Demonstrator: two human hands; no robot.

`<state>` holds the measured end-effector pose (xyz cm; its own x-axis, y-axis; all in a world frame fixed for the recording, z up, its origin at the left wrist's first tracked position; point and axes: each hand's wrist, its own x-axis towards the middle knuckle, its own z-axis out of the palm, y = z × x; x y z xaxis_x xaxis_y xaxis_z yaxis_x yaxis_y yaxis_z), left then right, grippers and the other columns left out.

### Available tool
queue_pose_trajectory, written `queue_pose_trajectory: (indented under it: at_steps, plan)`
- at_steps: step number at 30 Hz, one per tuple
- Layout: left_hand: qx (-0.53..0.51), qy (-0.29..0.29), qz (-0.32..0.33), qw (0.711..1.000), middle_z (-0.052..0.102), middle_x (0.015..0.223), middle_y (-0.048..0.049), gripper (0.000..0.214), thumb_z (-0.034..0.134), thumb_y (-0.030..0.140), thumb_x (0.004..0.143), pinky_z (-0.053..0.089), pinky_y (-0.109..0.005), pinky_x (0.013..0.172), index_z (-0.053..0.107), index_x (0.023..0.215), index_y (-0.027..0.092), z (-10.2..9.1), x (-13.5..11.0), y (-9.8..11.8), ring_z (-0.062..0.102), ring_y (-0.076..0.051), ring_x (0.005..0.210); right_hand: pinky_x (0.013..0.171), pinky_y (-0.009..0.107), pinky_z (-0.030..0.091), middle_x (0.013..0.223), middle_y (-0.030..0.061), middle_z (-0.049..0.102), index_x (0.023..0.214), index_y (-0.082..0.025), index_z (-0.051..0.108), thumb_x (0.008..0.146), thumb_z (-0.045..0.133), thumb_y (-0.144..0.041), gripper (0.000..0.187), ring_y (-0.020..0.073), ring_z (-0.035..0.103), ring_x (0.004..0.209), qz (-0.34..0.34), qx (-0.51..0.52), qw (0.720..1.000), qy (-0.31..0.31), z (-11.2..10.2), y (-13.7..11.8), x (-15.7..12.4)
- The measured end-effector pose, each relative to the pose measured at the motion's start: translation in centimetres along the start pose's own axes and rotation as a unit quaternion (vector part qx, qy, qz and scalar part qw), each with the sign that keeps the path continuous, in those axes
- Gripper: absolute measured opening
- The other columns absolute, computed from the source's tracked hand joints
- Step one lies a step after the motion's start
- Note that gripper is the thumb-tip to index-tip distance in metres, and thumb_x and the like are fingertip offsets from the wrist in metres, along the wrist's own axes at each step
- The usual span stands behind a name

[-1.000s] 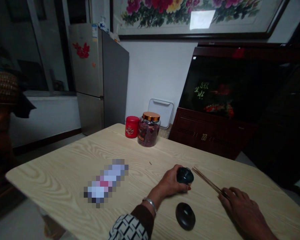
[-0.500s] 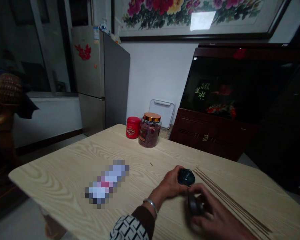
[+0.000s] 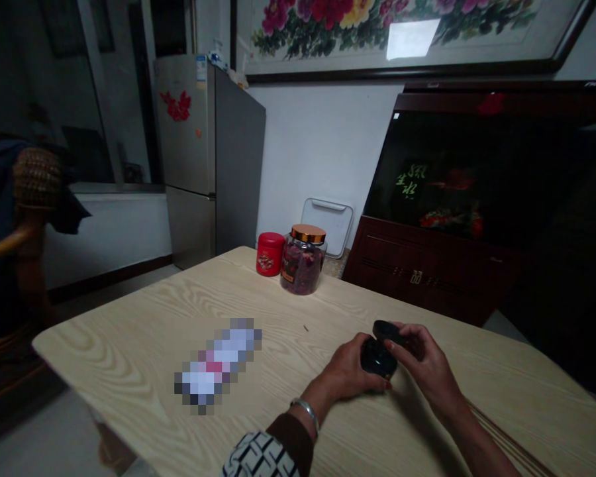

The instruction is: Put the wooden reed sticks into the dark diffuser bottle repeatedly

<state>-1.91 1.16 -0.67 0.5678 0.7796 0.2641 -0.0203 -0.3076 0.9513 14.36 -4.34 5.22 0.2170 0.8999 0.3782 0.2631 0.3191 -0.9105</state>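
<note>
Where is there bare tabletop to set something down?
Bare wood: left of the pixelated item, out to the table's left corner, and between that item and the patterned sleeve. Crowded: the far edge, with red canister and clear jar, and the right side, where the left hand holds a dark pot, the right hand a lid, and thin sticks lie nearby.

The one camera, worn on the head, looks forward and down over the tabletop (image 3: 144, 351), the left hand (image 3: 348, 370) and right hand (image 3: 431, 366) near, the fridge (image 3: 238, 159) farther off.
</note>
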Motion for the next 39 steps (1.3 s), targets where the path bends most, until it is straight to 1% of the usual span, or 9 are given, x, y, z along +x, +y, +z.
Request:
queue_pose_trajectory:
  at_steps: [3,8,13,17,21,26,32,37,39]
  plan:
    - [-0.001,0.005,0.000,1.000,0.067,0.108,-0.0058,0.081,0.091,0.036,0.052,0.049,-0.031,0.080,0.056,0.123,0.020,0.0,-0.1,0.1,0.061,-0.023,0.095,0.100,0.047,0.048,0.119,0.0077,0.063,0.095,-0.025,0.050,0.078,0.074,-0.045,0.036,0.0279,0.063,0.111,-0.016,-0.070,0.997,-0.040,-0.8,-0.2,-0.3]
    - [0.005,0.006,0.005,1.000,0.067,0.108,-0.0058,0.080,0.091,0.035,0.052,0.048,-0.030,0.076,0.057,0.123,0.020,0.1,0.0,0.0,0.062,-0.024,0.095,0.104,0.048,0.045,0.129,0.0096,0.059,0.130,-0.028,0.049,0.085,0.063,-0.047,0.050,0.0282,0.058,0.119,-0.043,-0.226,0.967,-0.108,-1.4,-2.3,-0.2]
    - [-0.004,0.007,0.008,1.000,0.068,0.107,-0.0055,0.081,0.091,0.032,0.052,0.047,-0.028,0.073,0.056,0.124,0.020,0.2,0.2,-0.3,0.062,-0.023,0.092,0.101,0.052,0.045,0.122,0.0134,0.060,0.122,-0.024,0.057,0.076,0.068,-0.053,0.056,0.0336,0.058,0.115,-0.049,-0.372,0.922,-0.097,-1.1,-3.5,0.2]
    - [-0.007,0.006,0.005,1.000,0.068,0.110,-0.0079,0.085,0.093,0.033,0.049,0.048,-0.031,0.078,0.056,0.125,0.019,0.2,0.2,-0.2,0.062,-0.024,0.095,0.108,0.051,0.042,0.146,0.0189,0.044,0.148,-0.022,0.029,0.067,0.074,-0.056,0.099,0.0345,0.046,0.135,-0.008,-0.310,0.945,-0.105,-0.9,-3.4,-0.3]
    - [-0.018,0.005,0.009,1.000,0.068,0.112,-0.0080,0.083,0.092,0.031,0.052,0.048,-0.032,0.084,0.056,0.126,0.019,0.0,0.0,0.2,0.062,-0.024,0.098,0.111,0.047,0.038,0.146,0.0190,0.047,0.155,-0.021,0.010,0.077,0.065,-0.057,0.102,0.0290,0.049,0.135,0.024,-0.217,0.964,-0.155,-1.5,-3.7,-0.7]
    - [-0.016,-0.002,-0.008,1.000,0.068,0.109,-0.0068,0.081,0.091,0.031,0.051,0.049,-0.031,0.085,0.057,0.124,0.018,-0.1,-0.2,0.7,0.062,-0.023,0.098,0.093,0.050,0.050,0.103,0.0099,0.071,0.153,-0.022,0.020,0.085,0.051,-0.066,0.087,0.0304,0.070,0.096,0.047,-0.343,0.938,-0.018,-2.7,-4.4,-0.7]
    - [-0.024,0.004,-0.010,1.000,0.068,0.110,-0.0075,0.082,0.092,0.029,0.051,0.048,-0.031,0.086,0.057,0.124,0.018,-0.1,-0.1,0.8,0.062,-0.023,0.099,0.106,0.045,0.042,0.140,0.0150,0.058,0.154,-0.025,0.022,0.091,0.036,-0.069,0.078,0.0281,0.058,0.126,0.047,-0.281,0.956,-0.071,-2.2,-5.3,-1.0]
    - [-0.034,0.005,-0.013,0.999,0.069,0.109,-0.0074,0.083,0.092,0.029,0.049,0.048,-0.031,0.087,0.058,0.123,0.018,0.0,-0.1,0.8,0.062,-0.024,0.099,0.083,0.051,0.051,0.082,0.0087,0.075,0.141,-0.027,0.045,0.089,0.027,-0.074,0.072,0.0343,0.072,0.085,0.101,-0.403,0.909,0.037,-2.7,-6.9,-1.4]
    - [-0.034,0.004,-0.016,0.999,0.069,0.110,-0.0076,0.082,0.092,0.029,0.049,0.048,-0.031,0.086,0.058,0.123,0.018,0.0,-0.1,0.9,0.062,-0.024,0.099,0.079,0.049,0.052,0.084,0.0098,0.074,0.132,-0.027,0.052,0.090,0.026,-0.073,0.068,0.0337,0.072,0.084,0.087,-0.407,0.906,0.072,-3.1,-6.9,-1.5]
